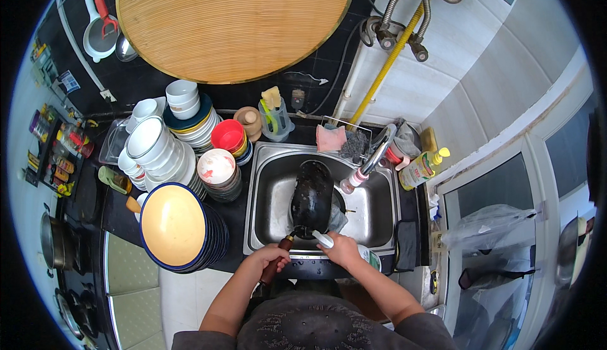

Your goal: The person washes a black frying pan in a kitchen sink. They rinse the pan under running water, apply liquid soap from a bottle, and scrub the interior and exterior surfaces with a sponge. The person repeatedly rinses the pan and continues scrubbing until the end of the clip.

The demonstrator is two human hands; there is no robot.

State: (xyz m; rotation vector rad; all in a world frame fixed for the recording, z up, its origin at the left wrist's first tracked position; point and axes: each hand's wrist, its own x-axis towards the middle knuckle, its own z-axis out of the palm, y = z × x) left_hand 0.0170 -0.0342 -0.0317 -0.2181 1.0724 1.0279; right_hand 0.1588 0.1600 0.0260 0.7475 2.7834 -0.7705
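My left hand (272, 262) is closed around the brown wooden handle (271, 270) of a black pan (312, 193). The pan is tipped steeply over the stainless steel sink (275, 207), and wet marks and pale specks dot its dark surface. My right hand (342, 251) grips what looks like a white spray bottle. Its white head (323, 239) points at the handle end of the pan, and its labelled body (370, 258) shows beside my wrist. Partly hidden behind the pan, a greyish cloth or plastic piece (337, 219) lies in the sink.
A chrome faucet (379, 148) reaches over the sink's right side, near a yellow-capped soap bottle (422, 170). Stacked large plates (174, 226), white bowls (147, 139) and a red bowl (228, 134) crowd the left counter. A pink sponge cloth (330, 138) hangs on a wire rack behind.
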